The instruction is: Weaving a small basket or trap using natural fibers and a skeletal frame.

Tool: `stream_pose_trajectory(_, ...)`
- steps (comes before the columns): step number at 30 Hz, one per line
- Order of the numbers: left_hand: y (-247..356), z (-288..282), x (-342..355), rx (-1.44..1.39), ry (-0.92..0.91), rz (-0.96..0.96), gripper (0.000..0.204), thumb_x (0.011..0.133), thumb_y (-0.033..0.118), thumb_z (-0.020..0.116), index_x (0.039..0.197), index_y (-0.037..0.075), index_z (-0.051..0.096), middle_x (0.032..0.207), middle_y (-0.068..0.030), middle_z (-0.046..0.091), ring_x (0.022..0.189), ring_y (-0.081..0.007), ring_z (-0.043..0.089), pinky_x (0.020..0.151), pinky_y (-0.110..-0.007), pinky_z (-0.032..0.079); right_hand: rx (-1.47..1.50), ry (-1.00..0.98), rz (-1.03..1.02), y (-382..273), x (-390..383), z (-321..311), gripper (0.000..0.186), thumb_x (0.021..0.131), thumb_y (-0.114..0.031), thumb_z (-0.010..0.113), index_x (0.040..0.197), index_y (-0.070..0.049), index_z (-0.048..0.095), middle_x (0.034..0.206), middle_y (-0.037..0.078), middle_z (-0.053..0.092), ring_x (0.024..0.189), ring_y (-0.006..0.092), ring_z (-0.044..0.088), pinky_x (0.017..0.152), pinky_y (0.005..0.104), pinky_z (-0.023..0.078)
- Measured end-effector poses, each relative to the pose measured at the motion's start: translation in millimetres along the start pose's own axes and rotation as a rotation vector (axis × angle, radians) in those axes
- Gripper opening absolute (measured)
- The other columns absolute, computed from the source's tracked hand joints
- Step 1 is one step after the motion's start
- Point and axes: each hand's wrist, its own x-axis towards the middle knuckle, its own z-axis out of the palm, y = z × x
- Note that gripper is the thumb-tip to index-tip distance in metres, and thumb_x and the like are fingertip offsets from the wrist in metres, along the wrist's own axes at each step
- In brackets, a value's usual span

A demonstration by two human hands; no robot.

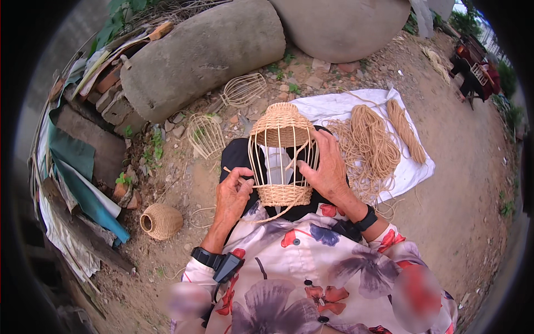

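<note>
A half-woven basket [285, 195] stands upright over my lap, with a woven band at the bottom, a woven neck at the top and bare upright ribs between. At its left side my left hand [232, 192] is closed in a pinch on a tan cord [227, 169], close to the lower woven band. On the other side my right hand [328, 167] grips the basket, its fingers along the upper right ribs and its thumb reaching in by a loose strand [296, 156]. A length of cord hangs in front of the lower band.
A finished woven basket [161, 221] lies at the left. Two bare rib frames [206, 135] [243, 90] rest ahead. Bundled cord [367, 145] lies on a white sheet [420, 172] at the right. A large concrete pipe [206, 55] and rubble stand beyond. A person [489, 78] sits far right.
</note>
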Motion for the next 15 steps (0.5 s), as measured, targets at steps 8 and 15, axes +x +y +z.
stream_pose_trajectory(8, 2, 3, -3, 0.225, 0.088, 0.162, 0.01, 0.088, 0.002, 0.063, 0.097, 0.005, 0.058, 0.069, 0.0035, 0.053, 0.061, -0.0035, 0.049, 0.054, -0.02, 0.041, 0.152, -0.064, 0.171, 7, 10, 3, 0.073, 0.07, -0.019, 0.07, 0.134, -0.009, 0.038, 0.118, 0.019, 0.047, 0.11, 0.0393, 0.053, 0.092, 0.0469, 0.047)
stream_pose_trajectory(15, 17, 5, 14, -0.025, 0.075, 0.113, 0.015, 0.089, 0.004, 0.064, 0.102, 0.005, 0.056, 0.072, 0.0011, 0.057, 0.06, -0.0061, 0.052, 0.054, -0.021, 0.044, 0.241, -0.116, 0.207, 16, 13, 5, 0.073, 0.07, -0.019, 0.068, 0.135, -0.008, 0.037, 0.12, 0.02, 0.047, 0.109, 0.0402, 0.053, 0.091, 0.0474, 0.047)
